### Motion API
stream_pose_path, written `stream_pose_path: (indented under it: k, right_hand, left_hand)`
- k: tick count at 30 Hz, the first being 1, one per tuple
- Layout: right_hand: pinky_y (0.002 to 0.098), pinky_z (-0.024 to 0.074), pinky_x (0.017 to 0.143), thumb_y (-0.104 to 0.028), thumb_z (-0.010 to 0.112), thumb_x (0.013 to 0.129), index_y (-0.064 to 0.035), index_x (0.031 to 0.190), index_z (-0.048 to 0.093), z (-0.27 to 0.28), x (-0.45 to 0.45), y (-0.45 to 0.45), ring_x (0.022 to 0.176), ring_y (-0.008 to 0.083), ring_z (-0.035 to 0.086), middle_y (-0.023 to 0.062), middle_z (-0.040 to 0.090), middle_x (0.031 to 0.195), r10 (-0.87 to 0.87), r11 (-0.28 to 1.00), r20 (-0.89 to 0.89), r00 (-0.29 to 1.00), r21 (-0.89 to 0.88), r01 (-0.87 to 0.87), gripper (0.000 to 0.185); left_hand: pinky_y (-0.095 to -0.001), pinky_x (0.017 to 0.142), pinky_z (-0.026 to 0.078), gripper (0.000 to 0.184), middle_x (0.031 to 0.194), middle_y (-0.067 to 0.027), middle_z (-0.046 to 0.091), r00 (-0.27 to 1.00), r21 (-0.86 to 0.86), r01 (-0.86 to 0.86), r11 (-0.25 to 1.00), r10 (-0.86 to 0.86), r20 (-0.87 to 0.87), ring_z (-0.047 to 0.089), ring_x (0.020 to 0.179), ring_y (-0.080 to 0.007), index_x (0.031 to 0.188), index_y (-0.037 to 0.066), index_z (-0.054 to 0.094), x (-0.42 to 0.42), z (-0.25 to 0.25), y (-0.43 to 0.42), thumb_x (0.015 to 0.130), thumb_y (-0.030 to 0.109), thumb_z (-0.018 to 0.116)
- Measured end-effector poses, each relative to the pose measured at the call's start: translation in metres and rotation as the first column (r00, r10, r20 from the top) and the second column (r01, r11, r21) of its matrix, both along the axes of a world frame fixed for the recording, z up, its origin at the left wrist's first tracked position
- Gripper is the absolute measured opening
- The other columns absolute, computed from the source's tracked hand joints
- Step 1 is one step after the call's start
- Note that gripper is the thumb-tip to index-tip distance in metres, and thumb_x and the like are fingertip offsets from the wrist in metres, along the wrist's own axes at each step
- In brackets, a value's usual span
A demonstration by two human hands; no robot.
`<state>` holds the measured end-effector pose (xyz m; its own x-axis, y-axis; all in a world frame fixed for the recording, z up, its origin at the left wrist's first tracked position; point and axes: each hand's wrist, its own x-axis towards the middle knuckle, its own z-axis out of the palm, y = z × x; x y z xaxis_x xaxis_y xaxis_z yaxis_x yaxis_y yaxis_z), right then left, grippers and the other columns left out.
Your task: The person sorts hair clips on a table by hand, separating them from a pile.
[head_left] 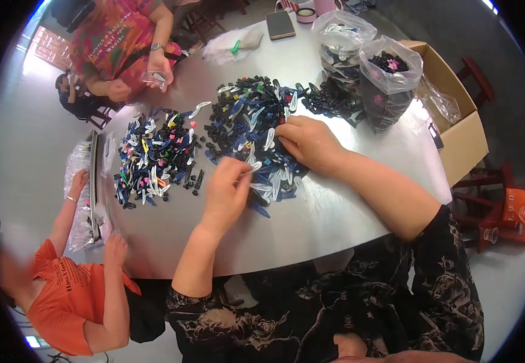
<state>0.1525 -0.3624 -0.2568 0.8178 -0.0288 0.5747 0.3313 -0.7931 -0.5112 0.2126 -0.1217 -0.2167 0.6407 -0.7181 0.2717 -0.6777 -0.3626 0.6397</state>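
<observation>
i judge i'm sorting through the hair clips, heaped at twelve o'clock on the desk; left hand fingers pinch a white clip, right hand fingers are bunched, grip unclear. the next move calls for a light pull.

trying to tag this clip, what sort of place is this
Probably a small packing workshop: mixed hair clips lie heaped on a metal table, filled plastic bags stand beside an open cardboard box, and co-workers sit around it.
</observation>
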Motion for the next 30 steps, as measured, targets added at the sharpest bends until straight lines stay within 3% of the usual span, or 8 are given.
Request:
stream_pose_path:
  k: [5, 7, 15, 18, 20, 23, 30]
  right_hand:
    - [0.0433, 0.0521, 0.069, -0.009, 0.070, 0.086, -0.0069, 0.099, 0.068, 0.000, -0.001, 0.003, 0.079, 0.0332, 0.065, 0.0122, 0.062, 0.086, 0.033, 0.999, 0.010, 0.999, -0.002, -0.033, 0.012]
    - [0.0433, 0.0524, 0.069, -0.009, 0.070, 0.087, -0.0070, 0.098, 0.068, -0.001, -0.001, 0.003, 0.080, 0.0331, 0.065, 0.0119, 0.063, 0.087, 0.022, 1.000, -0.013, 1.000, -0.019, -0.022, 0.012]
    - [0.0435, 0.0528, 0.069, -0.010, 0.070, 0.087, -0.0067, 0.098, 0.068, 0.002, -0.002, 0.002, 0.080, 0.0333, 0.065, 0.0114, 0.063, 0.087, 0.033, 0.998, -0.053, 0.998, -0.045, -0.036, 0.012]
    - [0.0434, 0.0529, 0.069, -0.010, 0.070, 0.087, -0.0066, 0.097, 0.068, 0.002, -0.001, 0.002, 0.081, 0.0333, 0.065, 0.0114, 0.063, 0.087, 0.039, 0.998, -0.059, 0.998, -0.045, -0.041, 0.011]
    - [0.0432, 0.0530, 0.069, -0.010, 0.070, 0.087, -0.0066, 0.097, 0.068, 0.001, -0.001, 0.002, 0.081, 0.0333, 0.065, 0.0114, 0.063, 0.087, 0.040, 0.998, -0.054, 0.998, -0.048, -0.043, 0.011]
    - [0.0432, 0.0530, 0.069, -0.010, 0.070, 0.087, -0.0065, 0.096, 0.068, 0.002, -0.001, 0.002, 0.081, 0.0334, 0.065, 0.0115, 0.063, 0.087, 0.040, 0.998, -0.064, 0.997, -0.049, -0.044, 0.010]
    - [0.0436, 0.0526, 0.069, -0.011, 0.069, 0.088, -0.0062, 0.095, 0.068, 0.003, -0.001, 0.002, 0.081, 0.0335, 0.065, 0.0114, 0.063, 0.088, 0.042, 0.997, -0.067, 0.997, -0.057, -0.045, 0.009]
  left_hand:
    - [-0.0332, 0.071, 0.052, 0.013, 0.095, -0.0110, 0.063, 0.990, 0.061, -0.007, 0.998, 0.015, -0.142, 0.065, 0.085, -0.0265, 0.096, 0.000, 0.067, -0.006, 0.014, 0.018, 0.084, -0.003, 0.068]
    - [-0.0347, 0.073, 0.052, 0.012, 0.095, -0.0110, 0.062, 0.978, 0.059, 0.146, 0.988, -0.135, -0.161, 0.065, 0.086, -0.0275, 0.093, 0.001, 0.068, -0.014, 0.010, 0.023, 0.082, -0.002, 0.071]
    - [-0.0391, 0.073, 0.051, 0.013, 0.089, -0.0099, 0.063, 0.993, 0.152, 0.120, 0.981, -0.121, -0.001, 0.063, 0.084, -0.0308, 0.090, 0.001, 0.067, -0.023, 0.002, 0.033, 0.078, -0.001, 0.073]
    - [-0.0381, 0.071, 0.051, 0.014, 0.090, -0.0104, 0.062, 0.999, 0.110, 0.051, 0.993, -0.052, 0.004, 0.063, 0.081, -0.0296, 0.091, 0.001, 0.067, -0.025, 0.002, 0.043, 0.079, -0.002, 0.072]
    - [-0.0362, 0.068, 0.052, 0.015, 0.090, -0.0103, 0.062, 0.994, 0.065, -0.098, 0.993, 0.100, -0.035, 0.063, 0.078, -0.0272, 0.093, 0.001, 0.066, -0.024, -0.002, 0.049, 0.080, -0.003, 0.072]
    - [-0.0343, 0.067, 0.052, 0.018, 0.091, -0.0097, 0.062, 0.985, 0.114, -0.141, 0.983, 0.151, -0.085, 0.063, 0.077, -0.0243, 0.097, 0.001, 0.067, -0.028, 0.002, 0.050, 0.080, -0.002, 0.074]
    - [-0.0319, 0.068, 0.053, 0.024, 0.096, -0.0097, 0.062, 0.991, 0.152, -0.081, 0.985, 0.096, -0.090, 0.063, 0.078, -0.0232, 0.100, 0.002, 0.068, -0.030, 0.010, 0.043, 0.078, -0.002, 0.076]
